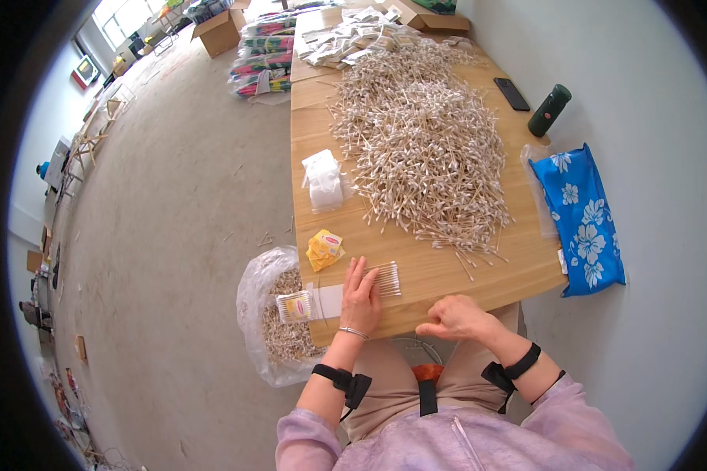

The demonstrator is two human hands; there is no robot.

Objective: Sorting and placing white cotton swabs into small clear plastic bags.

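My left hand [360, 297] lies flat on the wooden table [440, 271], its fingers touching a neat row of cotton swabs [385, 279] lined up side by side. My right hand [456, 316] rests near the table's front edge with its fingers curled; whether it holds any swabs is hidden. A large loose heap of cotton swabs [424, 141] covers the middle of the table. A small clear packet of swabs [295, 306] lies at the table's left corner, beside a white slip [328, 300].
A plastic bag [271, 322] full of packets hangs left of the table. Yellow labels [324, 248], a stack of clear bags [324, 179], a black phone [511, 93], a dark green bottle [549, 110] and a blue flowered pouch [581, 216] lie around the heap. Cardboard boxes [218, 31] stand on the floor beyond.
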